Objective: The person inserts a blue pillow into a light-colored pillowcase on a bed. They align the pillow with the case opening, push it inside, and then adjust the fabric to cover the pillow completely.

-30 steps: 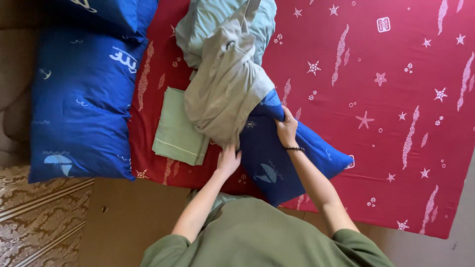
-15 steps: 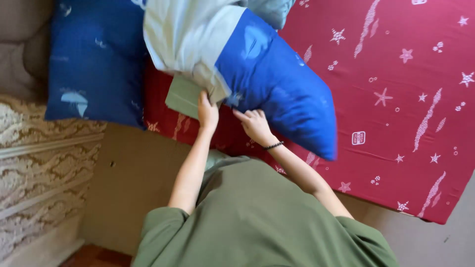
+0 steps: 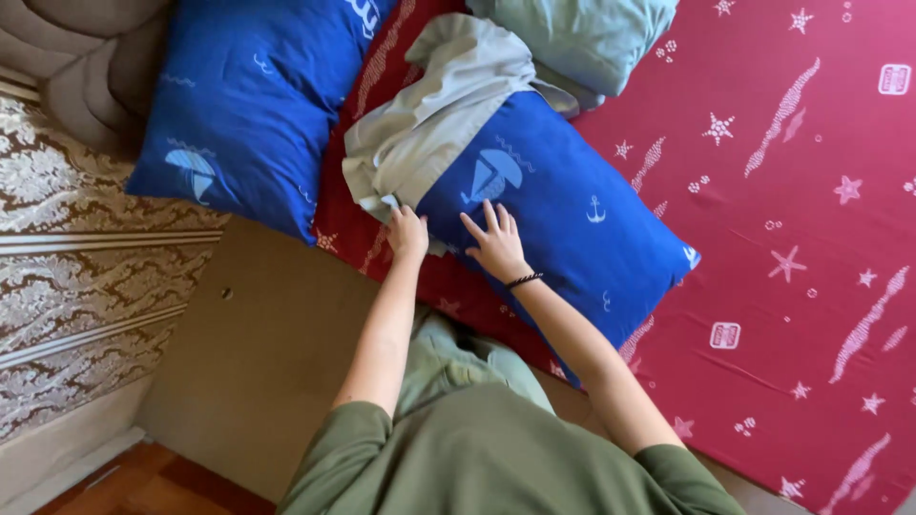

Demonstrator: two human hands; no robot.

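The left hand (image 3: 407, 232) pinches the rumpled edge of a pale green cotton pillowcase (image 3: 434, 124), while the right hand (image 3: 494, 241) lies flat, fingers spread, on the plump blue pillow with sailboat prints (image 3: 553, 205). The pillow lies slantwise on the red star-patterned sheet (image 3: 792, 238) (half sheathed at its upper end), with open sheet to its right.

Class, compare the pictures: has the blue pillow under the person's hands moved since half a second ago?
Yes. The blue pillow was raised and tilted then; now it lies flat on the red sheet, lowered, with the right hand resting on it.
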